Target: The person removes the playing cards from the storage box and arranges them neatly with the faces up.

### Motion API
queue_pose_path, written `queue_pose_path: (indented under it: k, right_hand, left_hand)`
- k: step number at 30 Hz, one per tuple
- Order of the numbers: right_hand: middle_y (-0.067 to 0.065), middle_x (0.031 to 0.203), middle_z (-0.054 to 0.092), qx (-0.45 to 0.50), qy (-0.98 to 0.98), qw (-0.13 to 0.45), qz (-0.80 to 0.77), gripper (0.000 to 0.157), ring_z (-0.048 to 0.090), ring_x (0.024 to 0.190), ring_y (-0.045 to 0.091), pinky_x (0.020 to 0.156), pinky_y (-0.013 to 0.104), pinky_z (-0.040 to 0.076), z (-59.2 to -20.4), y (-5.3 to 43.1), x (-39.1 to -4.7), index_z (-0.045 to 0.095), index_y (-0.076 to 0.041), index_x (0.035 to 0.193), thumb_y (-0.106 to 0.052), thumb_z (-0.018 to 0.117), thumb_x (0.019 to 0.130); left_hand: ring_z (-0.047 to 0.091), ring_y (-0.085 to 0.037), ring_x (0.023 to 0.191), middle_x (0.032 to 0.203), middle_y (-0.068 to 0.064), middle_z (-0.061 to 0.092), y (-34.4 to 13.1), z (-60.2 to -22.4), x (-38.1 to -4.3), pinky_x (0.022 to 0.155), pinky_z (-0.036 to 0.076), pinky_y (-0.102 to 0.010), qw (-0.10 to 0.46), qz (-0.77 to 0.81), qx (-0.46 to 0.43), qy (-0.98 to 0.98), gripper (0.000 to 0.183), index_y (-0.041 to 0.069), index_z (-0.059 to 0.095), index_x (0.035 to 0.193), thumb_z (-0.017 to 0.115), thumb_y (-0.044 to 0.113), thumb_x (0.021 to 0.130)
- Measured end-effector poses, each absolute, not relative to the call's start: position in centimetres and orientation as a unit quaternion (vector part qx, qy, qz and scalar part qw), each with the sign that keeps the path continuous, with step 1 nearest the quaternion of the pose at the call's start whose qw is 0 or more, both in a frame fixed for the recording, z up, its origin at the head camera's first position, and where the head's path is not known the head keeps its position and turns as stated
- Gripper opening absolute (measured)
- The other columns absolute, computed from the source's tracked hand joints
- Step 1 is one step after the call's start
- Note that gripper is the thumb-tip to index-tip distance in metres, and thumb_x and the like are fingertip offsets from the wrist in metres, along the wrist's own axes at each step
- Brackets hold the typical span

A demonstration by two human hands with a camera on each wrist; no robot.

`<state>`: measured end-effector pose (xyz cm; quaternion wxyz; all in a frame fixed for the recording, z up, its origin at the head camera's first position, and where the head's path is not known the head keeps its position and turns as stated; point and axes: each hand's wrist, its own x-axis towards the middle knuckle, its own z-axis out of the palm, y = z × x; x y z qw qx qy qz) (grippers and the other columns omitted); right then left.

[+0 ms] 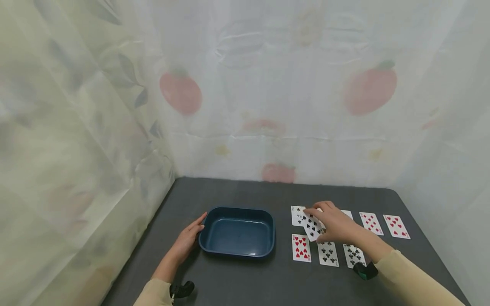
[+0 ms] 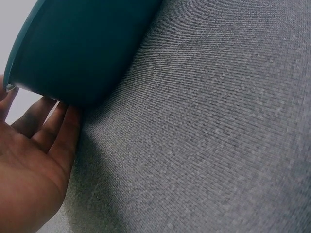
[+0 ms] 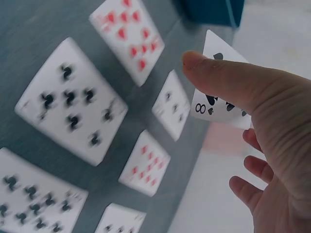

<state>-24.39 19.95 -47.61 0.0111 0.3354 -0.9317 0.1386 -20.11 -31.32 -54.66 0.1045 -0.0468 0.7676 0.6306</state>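
Observation:
My right hand (image 1: 337, 223) pinches a playing card, the eight of spades (image 3: 223, 104), between the thumb and the fingers behind it. It hovers over the left part of the laid-out cards, and the card overlaps a black three (image 1: 297, 216) in the head view. My left hand (image 1: 187, 240) is at the left side of a dark blue rectangular tray (image 1: 203, 250). Its fairly straight fingers (image 2: 65, 141) touch the tray's outer wall, with one digit up at the rim. Inside, the tray shows only its bare bottom.
Face-up cards lie in two rows at the right. The near row has a hearts card (image 1: 301, 247), a clubs card (image 1: 328, 255) and another clubs card (image 1: 353, 254). The far row includes diamonds (image 1: 371, 223) and hearts (image 1: 396, 226). Patterned curtains (image 1: 275, 106) border the dark table (image 1: 229, 280).

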Motion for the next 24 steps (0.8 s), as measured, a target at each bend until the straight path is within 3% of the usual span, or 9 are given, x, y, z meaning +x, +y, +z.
queue_pose_path:
  k: [12, 24]
  right_hand:
    - [0.015, 0.134, 0.055, 0.262, -0.957, -0.012, 0.128, 0.090, 0.049, 0.125, 0.042, 0.092, 0.061, 0.049, -50.6, 27.0, -23.1, 0.061, -0.015, 0.141, -0.035, 0.098, 0.062]
    - [0.025, 0.125, 0.057, 0.197, -0.973, 0.002, 0.118, 0.090, 0.052, 0.114, 0.048, 0.086, 0.066, 0.048, -52.1, 33.5, -22.1, 0.064, -0.006, 0.133, -0.032, 0.100, 0.055]
  left_hand:
    - [0.015, -0.033, 0.154, 0.170, -0.009, 0.014, -31.3, -54.8, -20.0, 0.120, 0.015, -0.060, 0.105, 0.637, -0.048, 0.762, 0.054, 0.031, 0.033, 0.162, 0.046, 0.032, 0.109]
    - [0.013, -0.035, 0.154, 0.170, -0.010, 0.014, -31.2, -54.9, -20.0, 0.120, 0.015, -0.061, 0.105, 0.630, -0.054, 0.768, 0.054, 0.031, 0.033, 0.161, 0.046, 0.033, 0.109]
